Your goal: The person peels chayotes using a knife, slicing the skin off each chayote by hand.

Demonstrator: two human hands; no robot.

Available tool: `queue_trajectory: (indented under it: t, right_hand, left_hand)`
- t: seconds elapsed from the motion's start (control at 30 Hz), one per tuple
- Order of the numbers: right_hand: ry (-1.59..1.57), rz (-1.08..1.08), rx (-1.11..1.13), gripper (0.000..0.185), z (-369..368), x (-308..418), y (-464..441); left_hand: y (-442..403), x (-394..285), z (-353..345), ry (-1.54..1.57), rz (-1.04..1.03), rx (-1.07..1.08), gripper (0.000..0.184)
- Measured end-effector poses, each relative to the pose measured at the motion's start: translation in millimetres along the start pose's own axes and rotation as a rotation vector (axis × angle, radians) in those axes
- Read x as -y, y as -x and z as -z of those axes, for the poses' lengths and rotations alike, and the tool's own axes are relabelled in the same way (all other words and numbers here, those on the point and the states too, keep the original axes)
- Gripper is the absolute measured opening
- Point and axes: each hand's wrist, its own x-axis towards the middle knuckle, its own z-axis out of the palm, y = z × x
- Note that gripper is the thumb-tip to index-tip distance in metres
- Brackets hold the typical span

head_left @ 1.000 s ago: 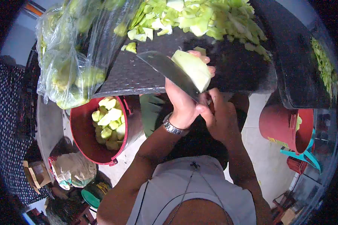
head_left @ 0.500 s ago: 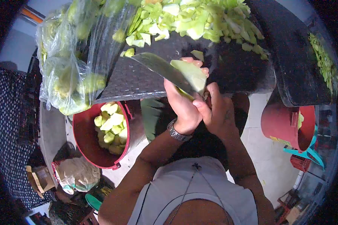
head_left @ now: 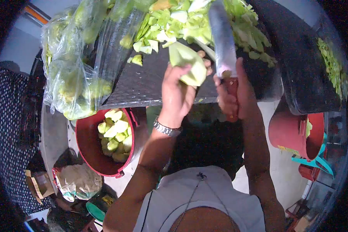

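My left hand (head_left: 178,87), with a metal watch at the wrist, is closed around a pale green peeled piece of produce (head_left: 188,63) over the near edge of the dark table. Right of it, my right hand (head_left: 234,92) grips the brown handle of a large knife (head_left: 223,38). The blade points away from me, apart from the produce, and is slightly blurred. Beyond both hands lies a heap of green peelings (head_left: 197,23). A small green scrap (head_left: 135,60) rests on the dark woven tabletop (head_left: 152,77).
Clear plastic bags of green produce (head_left: 71,77) lie at the table's left. Below is a red bucket (head_left: 78,133) holding pale cut pieces. Another red bucket (head_left: 284,129) stands at the right, beside a teal object (head_left: 319,162). A stuffed bag (head_left: 79,179) sits lower left.
The knife has swung from across the produce to the right, its blade now pointing away. My hands have moved apart, and my left hand has turned the produce.
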Motion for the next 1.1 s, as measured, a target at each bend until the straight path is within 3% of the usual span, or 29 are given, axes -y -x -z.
queue_trajectory:
  t: [0.07,0.2,0.3,0.33,0.4,0.47,0.5,0.53,0.57,0.63,0.7,0.73,0.77,0.83,0.93,0.97,1.0,1.03,1.07,1.1]
  right_hand:
    - [-0.010,0.089,0.025,0.073,4.3,13.8,-12.1]
    - [0.321,0.210,-0.148,0.059,-3.7,22.9,-24.1]
    - [0.513,0.254,-0.226,0.043,3.2,21.0,-22.6]
    - [0.612,0.254,-0.288,0.041,9.7,18.6,-19.5]
    - [0.758,0.289,-0.381,0.037,12.6,14.8,-13.8]
    - [0.842,0.346,-0.450,0.037,8.9,10.4,-6.5]
    - [1.002,0.457,-0.459,0.038,8.4,8.1,-8.6]
    - [1.162,0.575,-0.465,0.041,7.5,7.3,-12.1]
    - [1.322,0.700,-0.468,0.044,5.7,6.9,-16.0]
    - [1.507,0.741,-0.588,0.048,1.8,5.9,-32.7]
    - [1.609,0.743,-0.720,0.051,-4.2,13.3,-49.9]
    - [1.616,0.715,-0.791,0.051,-7.1,18.4,-57.1]
    - [1.622,0.689,-0.863,0.052,-8.8,22.7,-61.6]
    - [1.553,0.767,-0.852,0.049,-2.8,25.3,-61.9]
    - [1.539,0.691,-0.844,0.048,12.1,20.7,-48.3]
    - [1.547,0.644,-0.845,0.048,15.7,20.2,-44.1]
    - [1.585,0.628,-0.858,0.047,18.6,19.5,-40.2]
    - [1.622,0.608,-0.870,0.047,21.8,17.9,-35.9]
    - [1.659,0.589,-0.887,0.047,24.7,18.6,-33.3]
    - [1.644,0.557,-0.881,0.049,25.1,20.3,-32.2]
  left_hand:
    - [-6.9,-7.2,4.7,0.043,0.011,-0.054,0.050]
    - [-5.3,-27.2,10.9,0.202,0.078,-0.040,0.054]
    - [13.5,-60.7,32.2,0.062,0.136,0.042,0.055]
    - [28.5,-76.3,42.8,-0.048,0.146,0.077,0.060]
    - [77.8,-119.0,66.6,-0.555,0.170,0.038,0.064]
    - [128.1,-161.6,80.8,-0.974,0.264,-0.178,0.056]
    - [147.6,-173.8,79.2,-1.208,0.272,-0.391,0.052]
    - [157.6,-190.3,86.0,-1.426,0.400,-0.458,0.055]
    - [172.4,-194.4,86.7,-1.718,0.201,-0.466,0.054]
    - [185.6,-214.2,83.8,-2.453,-0.067,-0.536,0.048]
    - [182.9,-224.6,56.5,-1.782,-0.221,-0.764,0.039]
    - [179.9,-231.2,51.7,-1.777,-0.374,-0.764,0.033]
    - [173.6,-233.8,43.6,-1.810,-0.509,-0.726,0.029]
    - [147.4,-226.2,8.9,-1.823,-0.590,-0.704,0.025]
    - [89.4,-228.8,-4.9,-2.002,-0.627,-0.383,0.020]
    - [63.2,-231.6,-7.3,-2.062,-0.529,-0.363,0.025]
    - [29.4,-251.2,31.6,-2.135,-0.601,-0.212,0.027]
    - [-1.1,-258.9,28.9,-2.376,-0.475,-0.152,0.027]
    - [-44.7,-267.4,46.9,-2.286,-0.625,0.043,0.028]
    - [-84.4,-274.9,61.0,-2.306,-0.548,0.076,0.030]
